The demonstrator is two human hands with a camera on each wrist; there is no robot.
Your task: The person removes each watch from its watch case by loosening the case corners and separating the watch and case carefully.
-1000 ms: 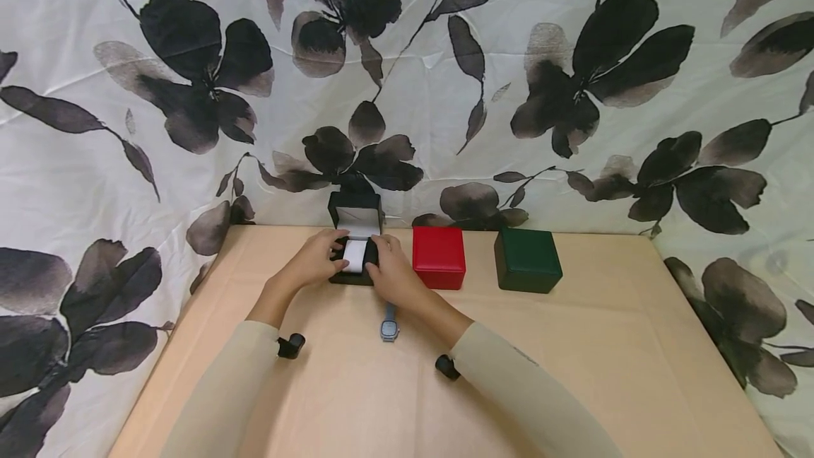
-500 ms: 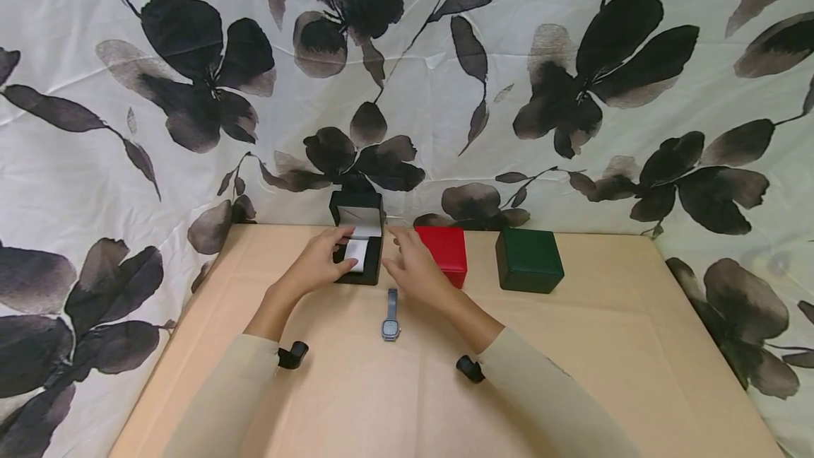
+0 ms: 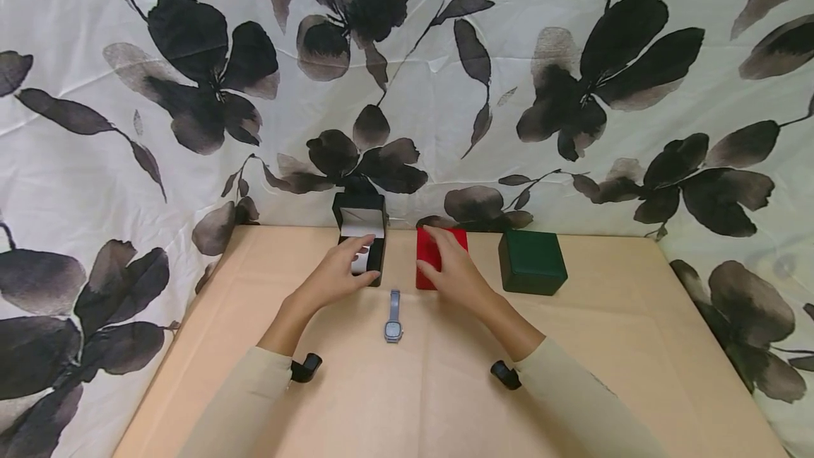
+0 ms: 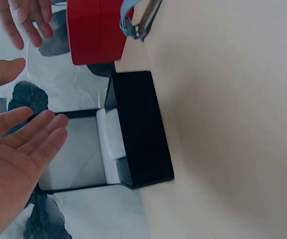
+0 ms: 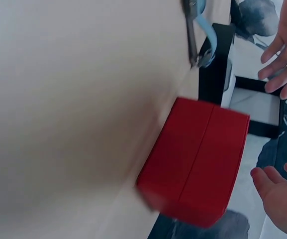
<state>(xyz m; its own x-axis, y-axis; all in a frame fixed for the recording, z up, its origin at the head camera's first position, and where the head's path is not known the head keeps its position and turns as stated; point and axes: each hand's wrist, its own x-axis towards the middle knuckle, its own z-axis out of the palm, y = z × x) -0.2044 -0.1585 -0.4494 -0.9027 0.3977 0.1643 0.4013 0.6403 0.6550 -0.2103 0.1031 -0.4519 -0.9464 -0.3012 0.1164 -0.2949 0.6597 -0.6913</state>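
My left hand (image 3: pixel 331 278) hovers at the open black watch box (image 3: pixel 376 260), thumb and fingers spread and nothing held. The raised lid shows a pale lining, and a white cushion (image 4: pixel 114 134) sits in the base. In the head view that hand partly covers the cushion. My right hand (image 3: pixel 461 274) is over the closed red box (image 3: pixel 427 253) with its fingers relaxed and parted. In the right wrist view a gap shows between the red box and those fingers. A wristwatch (image 3: pixel 393 329) with a blue-grey strap lies on the table in front of the two boxes.
A closed dark green box (image 3: pixel 533 261) stands right of the red one. Behind the table (image 3: pixel 610 366) hangs a white curtain (image 3: pixel 445 104) with dark flowers, close to the boxes' backs.
My right hand has let go of the black box and moved right to over the red box. My left hand has loosened from the black box and shifted slightly right.
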